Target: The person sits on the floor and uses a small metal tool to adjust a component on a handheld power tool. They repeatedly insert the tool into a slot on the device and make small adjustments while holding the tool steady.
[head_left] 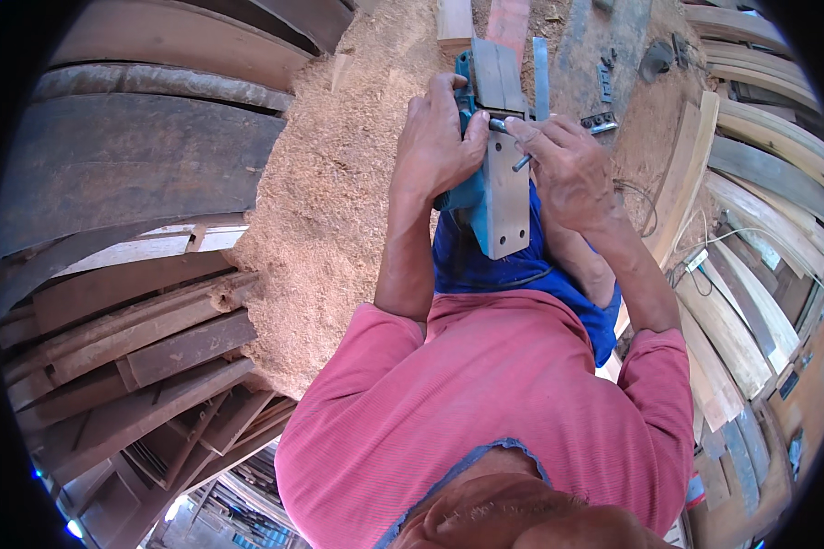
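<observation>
An electric hand planer (507, 206) with a teal body rests at my lap, its flat metal sole turned up. My left hand (435, 137) is wrapped round the planer's side, thumb near the slot across the sole. Over the opposite edge, my right hand (568, 169) pinches a thin metal rod-shaped tool (521, 164); its exact kind is partly hidden by my fingers. The rod lies close to the slot. Beyond the planer is a long, narrow metal strip (541, 73). A small metal bar with holes (600, 123) lies just past my right hand.
Wood shavings (320, 201) cover the ground to the left. Stacked dark boards (137, 165) line the left side, lighter planks (732, 339) the right. Small blue metal parts (604, 82) and a dark round object (655, 60) lie ahead. A pale cable (760, 231) crosses the right-hand planks.
</observation>
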The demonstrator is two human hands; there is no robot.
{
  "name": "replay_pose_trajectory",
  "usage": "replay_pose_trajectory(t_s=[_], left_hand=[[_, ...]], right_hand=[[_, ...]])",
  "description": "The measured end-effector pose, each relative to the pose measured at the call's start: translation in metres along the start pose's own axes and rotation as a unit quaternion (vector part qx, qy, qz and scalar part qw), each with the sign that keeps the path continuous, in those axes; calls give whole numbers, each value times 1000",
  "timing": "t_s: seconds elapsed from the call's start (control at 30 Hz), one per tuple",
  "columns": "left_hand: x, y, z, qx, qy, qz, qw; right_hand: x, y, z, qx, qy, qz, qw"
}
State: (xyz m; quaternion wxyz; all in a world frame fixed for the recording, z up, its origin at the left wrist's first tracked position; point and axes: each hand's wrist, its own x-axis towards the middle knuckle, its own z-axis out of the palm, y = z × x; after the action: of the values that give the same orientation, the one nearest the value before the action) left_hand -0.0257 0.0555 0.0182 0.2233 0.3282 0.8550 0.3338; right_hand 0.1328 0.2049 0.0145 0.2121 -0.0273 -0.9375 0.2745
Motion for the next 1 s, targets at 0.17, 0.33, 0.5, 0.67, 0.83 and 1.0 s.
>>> replay_pose_trajectory(t_s=[0.17,0.33,0.5,0.67,0.83,1.0], left_hand=[[-4,4,3,21,24,18,999],[-6,5,6,20,16,6,1000],[-7,6,6,41,13,10,999],[-7,4,5,18,12,7,1000],[-6,3,4,19,15,11,1000],[-6,3,4,21,13,8,1000]], right_hand=[[6,-4,0,8,10,-11,1000],[4,-11,-9,88,-33,111,989],[5,-16,-4,128,-20,184,974],[-4,-12,-16,64,-7,109,992],[-13,14,-15,0,-30,41,999],[-19,25,-3,-32,-23,-27,999]])
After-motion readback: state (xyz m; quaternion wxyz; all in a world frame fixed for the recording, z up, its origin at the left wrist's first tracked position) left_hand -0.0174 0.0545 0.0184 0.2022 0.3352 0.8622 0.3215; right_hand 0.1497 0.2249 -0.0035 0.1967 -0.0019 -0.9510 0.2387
